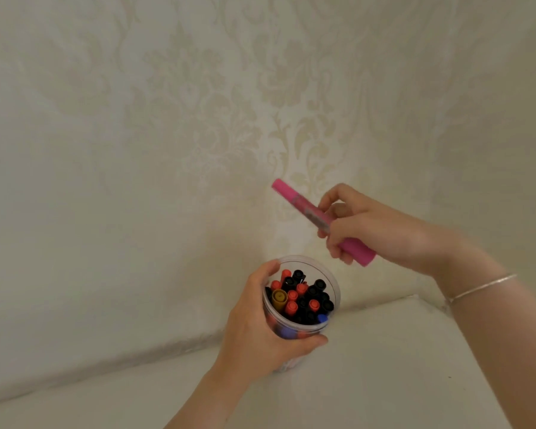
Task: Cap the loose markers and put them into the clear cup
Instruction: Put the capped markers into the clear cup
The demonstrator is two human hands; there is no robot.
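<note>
Standing upright on the pale desk (384, 366) near the corner where two walls meet, the clear cup (330, 275) is packed with markers (304, 300) set on end, their capped tops showing red, black, one yellow and a blue one at the near right rim. The left hand (257, 329) wraps the cup from its left side, thumb curled across the near wall and fingers bent round the far rim, so its grip is clamped on the cup.

Above and to the right of the cup, well clear of its rim, a pink marker (300, 204) hangs tilted in the air, its upper end pointing up and left, its lower end down and right. A grey label band shows along its middle. Both ends are pink; whether a cap sits on it cannot be told. The right hand (372, 224) has its grip closed on this marker, fingers curled round the lower half of the barrel with the thumb side toward the wall.

A thin silver bracelet (483, 286) circles the right wrist. The wallpaper (198, 103) behind is cream with a faint floral damask pattern, and both forearms reach in from the bottom edge.
</note>
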